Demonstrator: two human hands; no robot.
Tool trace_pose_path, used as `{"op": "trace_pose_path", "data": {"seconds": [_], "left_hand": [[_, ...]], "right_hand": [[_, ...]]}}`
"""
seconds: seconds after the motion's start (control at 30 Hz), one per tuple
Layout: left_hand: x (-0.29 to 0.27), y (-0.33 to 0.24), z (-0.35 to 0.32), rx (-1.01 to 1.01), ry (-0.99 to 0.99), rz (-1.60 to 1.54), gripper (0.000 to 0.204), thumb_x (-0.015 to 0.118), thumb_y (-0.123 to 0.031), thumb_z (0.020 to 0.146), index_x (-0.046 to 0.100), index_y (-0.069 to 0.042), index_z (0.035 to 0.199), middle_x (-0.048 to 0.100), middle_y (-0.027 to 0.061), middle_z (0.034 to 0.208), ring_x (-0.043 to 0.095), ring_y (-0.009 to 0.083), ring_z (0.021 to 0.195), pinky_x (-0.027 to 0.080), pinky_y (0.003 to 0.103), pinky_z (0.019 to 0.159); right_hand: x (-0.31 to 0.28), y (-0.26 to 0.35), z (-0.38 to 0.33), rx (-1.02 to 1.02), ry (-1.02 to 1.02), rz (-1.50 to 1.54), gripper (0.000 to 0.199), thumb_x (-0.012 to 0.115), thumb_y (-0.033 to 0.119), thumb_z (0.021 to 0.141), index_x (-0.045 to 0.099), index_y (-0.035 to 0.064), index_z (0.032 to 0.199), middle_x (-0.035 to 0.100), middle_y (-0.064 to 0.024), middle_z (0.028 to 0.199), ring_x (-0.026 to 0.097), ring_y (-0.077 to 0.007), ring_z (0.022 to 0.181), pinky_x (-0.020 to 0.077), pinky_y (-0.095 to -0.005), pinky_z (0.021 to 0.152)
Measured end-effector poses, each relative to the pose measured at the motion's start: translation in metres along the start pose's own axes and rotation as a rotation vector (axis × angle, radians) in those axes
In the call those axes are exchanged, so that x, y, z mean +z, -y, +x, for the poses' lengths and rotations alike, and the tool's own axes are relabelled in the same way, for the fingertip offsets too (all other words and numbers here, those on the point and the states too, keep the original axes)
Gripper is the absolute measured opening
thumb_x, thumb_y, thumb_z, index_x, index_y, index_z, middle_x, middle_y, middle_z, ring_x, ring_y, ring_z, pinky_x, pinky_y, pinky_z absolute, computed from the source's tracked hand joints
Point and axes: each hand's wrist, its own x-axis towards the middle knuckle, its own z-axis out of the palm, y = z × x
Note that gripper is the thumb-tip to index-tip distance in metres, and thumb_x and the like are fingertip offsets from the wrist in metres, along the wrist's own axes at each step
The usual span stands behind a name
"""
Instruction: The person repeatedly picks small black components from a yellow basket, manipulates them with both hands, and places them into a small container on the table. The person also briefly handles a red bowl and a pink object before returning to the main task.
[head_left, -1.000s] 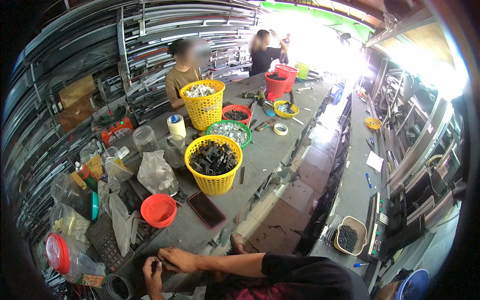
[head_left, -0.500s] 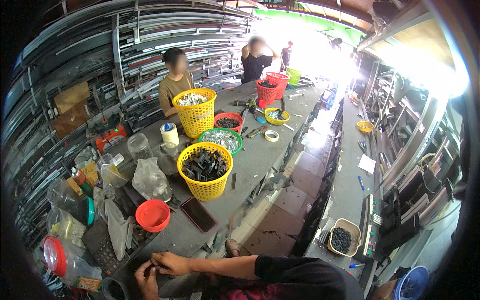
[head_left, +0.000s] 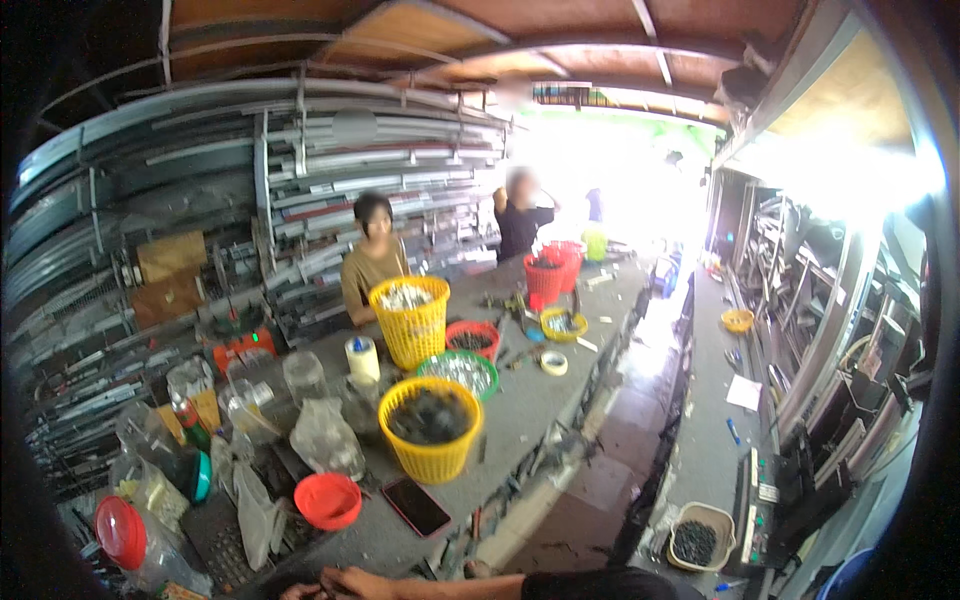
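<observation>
Only the tops of my hands show at the lower edge. My right hand (head_left: 355, 582) reaches left from a dark sleeve, and my left hand (head_left: 298, 592) meets it at the fingertips. Anything between the fingers is cut off by the frame. Just beyond them on the grey workbench (head_left: 540, 410) lie a dark phone (head_left: 415, 506) and a red bowl (head_left: 328, 500). Further back stands a yellow basket (head_left: 430, 432) full of dark metal parts.
A green bowl (head_left: 458, 372), a red bowl, a second yellow basket (head_left: 410, 320) and a tape roll (head_left: 553, 363) sit further along. Clear bags and jars (head_left: 300, 420) crowd the left. Two people (head_left: 372, 262) stand behind the bench. Pipe racks line the left wall. An aisle runs on the right.
The view has tilted upward, so the ceiling now shows. My hands have slid down to the lower edge and are mostly out of sight.
</observation>
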Motion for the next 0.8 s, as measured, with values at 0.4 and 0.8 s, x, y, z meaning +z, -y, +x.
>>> {"op": "trace_pose_path", "data": {"seconds": [0.4,0.8], "left_hand": [[0.004,-0.016,-0.006,-0.092,-0.062,-0.092,0.016,0.079,-0.007,0.088,0.072,0.004,0.096,0.073,0.0107,0.095,0.063,0.0195,0.090,0.052,0.037,0.086],[0.009,-0.010,-0.003,-0.134,-0.045,-0.265,0.014,0.082,-0.002,0.087,0.069,0.002,0.091,0.071,0.0049,0.094,0.062,0.0150,0.090,0.052,0.033,0.086]], "right_hand": [[-0.005,0.009,-0.011,-0.006,-0.080,0.202,0.039,0.065,0.044,0.099,0.060,0.0062,0.105,0.065,-0.0182,0.086,0.064,-0.0428,0.079,0.0510,-0.0497,0.071],[-0.011,0.019,-0.013,0.066,-0.035,0.325,0.020,0.058,0.015,0.102,0.050,0.0006,0.114,0.057,-0.0180,0.094,0.060,-0.0394,0.085,0.0472,-0.0459,0.076]]}}
